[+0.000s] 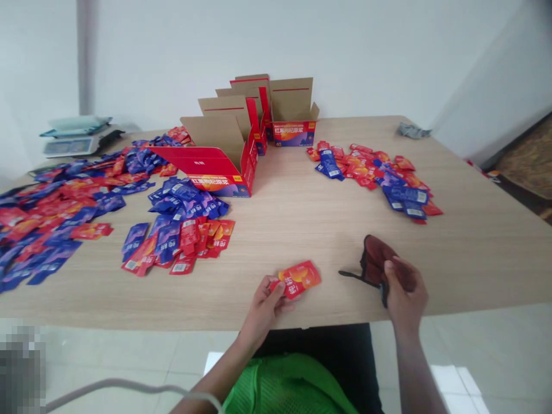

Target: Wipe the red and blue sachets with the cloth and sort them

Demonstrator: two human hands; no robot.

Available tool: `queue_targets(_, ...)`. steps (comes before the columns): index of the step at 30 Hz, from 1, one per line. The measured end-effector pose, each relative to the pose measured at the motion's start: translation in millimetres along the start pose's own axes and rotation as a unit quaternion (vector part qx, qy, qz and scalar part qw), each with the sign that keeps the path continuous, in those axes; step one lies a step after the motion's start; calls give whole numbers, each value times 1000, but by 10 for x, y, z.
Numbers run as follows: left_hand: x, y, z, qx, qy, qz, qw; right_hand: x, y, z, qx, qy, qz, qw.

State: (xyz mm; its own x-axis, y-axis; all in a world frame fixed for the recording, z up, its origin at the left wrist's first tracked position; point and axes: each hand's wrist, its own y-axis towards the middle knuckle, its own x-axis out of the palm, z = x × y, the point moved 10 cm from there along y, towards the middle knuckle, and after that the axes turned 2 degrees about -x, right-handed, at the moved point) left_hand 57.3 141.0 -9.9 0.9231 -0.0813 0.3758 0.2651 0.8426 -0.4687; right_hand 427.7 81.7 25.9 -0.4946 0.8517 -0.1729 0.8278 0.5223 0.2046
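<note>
My left hand (268,300) pinches a red sachet (299,278) with an orange print and white lettering, just above the front of the table. Further right, my right hand (405,290) is closed on a limp reddish-brown piece (377,256) with black edging and a thin black strap. Its exact kind I cannot make out. Left of my hands lies a small heap of blue sachets (183,195), with several red sachets (202,237) fanned out in front. Another mixed group of sachets (366,167) is spread at the back right.
Open cardboard cartons (215,184) with red and blue printing stand in a row toward the wall, one more carton (294,133) beside them. A large sachet pile (56,201) covers the table's left side. Behind it is a scale (71,145); a grey crumpled wrapper (414,131) lies far right.
</note>
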Motion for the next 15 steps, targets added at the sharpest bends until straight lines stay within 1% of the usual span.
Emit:
queue_targets(2, -2, -76, -65, -16, -10, -9, 1000, 8, 5, -18, -7, -2, -2, 1000)
queue_targets(4, 6, -145, -92, -21, 8, -18, 1000, 9, 5, -22, -9, -4, -3, 1000)
queue_targets(9, 30, -252, -121, 1, 135, -43, 990, 5, -14, -32, -9, -20, -12, 1000)
queue_targets(13, 7, -295, -206, -18, 241, -56, 969, 1, -25, -33, -10, -30, -18, 999)
queue_targets(15, -3, -307, -202, -19, 279, -57, 958, -1, -26, -21, -9, -40, -18, 999)
